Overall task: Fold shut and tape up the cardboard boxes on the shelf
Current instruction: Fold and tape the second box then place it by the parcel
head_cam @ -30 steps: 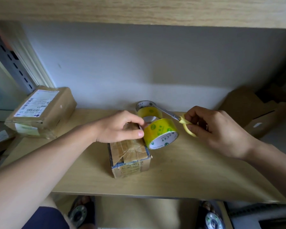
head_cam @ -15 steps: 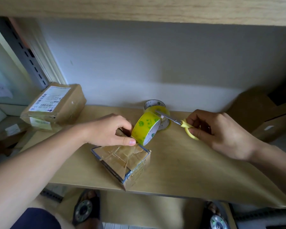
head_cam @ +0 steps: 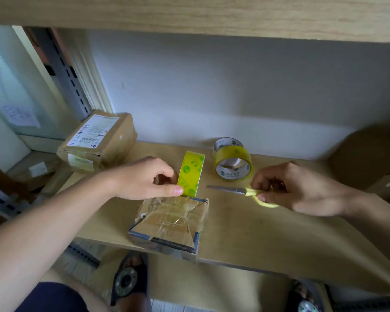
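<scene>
A small cardboard box [head_cam: 171, 224] with crinkled clear tape across its closed flaps sits at the front edge of the wooden shelf [head_cam: 268, 233]. My left hand [head_cam: 144, 179] grips a yellow tape roll [head_cam: 190, 174] held upright on edge at the box's far side, thumb against the roll's side. My right hand [head_cam: 302, 190] holds yellow-handled scissors [head_cam: 245, 192] with the blades closed and pointing left, low over the shelf to the right of the roll.
Two more tape rolls [head_cam: 233, 163] lie stacked near the back wall. A labelled, taped parcel [head_cam: 99, 140] sits at the left end. Brown cardboard boxes [head_cam: 369, 163] stand at the right. An upper shelf board [head_cam: 189, 14] hangs overhead.
The box has turned and slid toward the front edge. My left hand swung the tape roll upright at the box's far side. My right hand lowered the scissors toward the shelf.
</scene>
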The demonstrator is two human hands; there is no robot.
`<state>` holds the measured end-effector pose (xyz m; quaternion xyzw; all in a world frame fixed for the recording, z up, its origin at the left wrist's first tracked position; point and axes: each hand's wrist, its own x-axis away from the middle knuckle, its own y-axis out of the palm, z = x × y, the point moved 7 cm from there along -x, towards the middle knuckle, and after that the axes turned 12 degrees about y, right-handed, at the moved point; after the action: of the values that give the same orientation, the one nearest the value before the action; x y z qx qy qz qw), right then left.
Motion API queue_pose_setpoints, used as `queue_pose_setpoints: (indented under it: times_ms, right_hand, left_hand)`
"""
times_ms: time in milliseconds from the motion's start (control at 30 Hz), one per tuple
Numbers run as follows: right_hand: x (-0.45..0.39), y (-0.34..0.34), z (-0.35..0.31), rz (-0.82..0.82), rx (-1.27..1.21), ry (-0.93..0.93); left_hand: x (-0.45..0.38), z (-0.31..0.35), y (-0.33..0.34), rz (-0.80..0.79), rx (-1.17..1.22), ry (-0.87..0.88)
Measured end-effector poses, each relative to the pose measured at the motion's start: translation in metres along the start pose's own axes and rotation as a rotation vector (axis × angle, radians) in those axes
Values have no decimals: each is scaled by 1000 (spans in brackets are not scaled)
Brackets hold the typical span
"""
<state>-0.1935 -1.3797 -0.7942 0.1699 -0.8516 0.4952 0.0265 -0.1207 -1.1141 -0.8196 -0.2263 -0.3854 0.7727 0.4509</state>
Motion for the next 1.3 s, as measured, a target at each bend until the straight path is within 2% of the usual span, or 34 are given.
queue_pose_setpoints:
  times_ms: [67, 233, 300, 367, 567, 667, 800, 1000, 1100, 1133, 1200, 1300]
  right_hand:
    - [-2, 5, -3, -61, -14, -11]
    - [-5, 5, -2, -69, -45, -13]
    - [-7, 6, -1, -69, -39, -12]
    - [-10, 6, -2, -65, -39, -18]
    - [-17, 4, -1, -48, -14, -19]
    - [-18, 3, 2, -58, -3, -4]
    - [-19, -2, 2, -56, 12, -7]
    - [-22, -8, 16, -46, 31, 19]
    - [-22, -10, 22, -48, 18, 23]
    - [-23, -10, 23, -56, 15, 22]
    - [-24, -7, 23, -84, -2, 23]
    - [-29, -3, 20, -109, -15, 18]
  left_hand:
    - [1, -4, 1, -35, 40, -14]
    - [17, -27, 10, -118, 282, -138]
    - [23, -31, 14, -126, 311, -154]
    - [25, -27, 17, -92, 234, -136]
    - [29, -13, 39, 226, 196, -157]
    - [25, -7, 41, 324, 151, -141]
    - [12, -5, 37, 368, 56, -142]
    - [-9, -5, 26, 301, -54, -145]
    - [-13, 3, 9, 351, -182, -121]
    - [-13, 5, 1, 406, -156, -110]
    - [-17, 2, -14, 529, 60, -96]
    - [-30, 0, -15, 505, 275, -101]
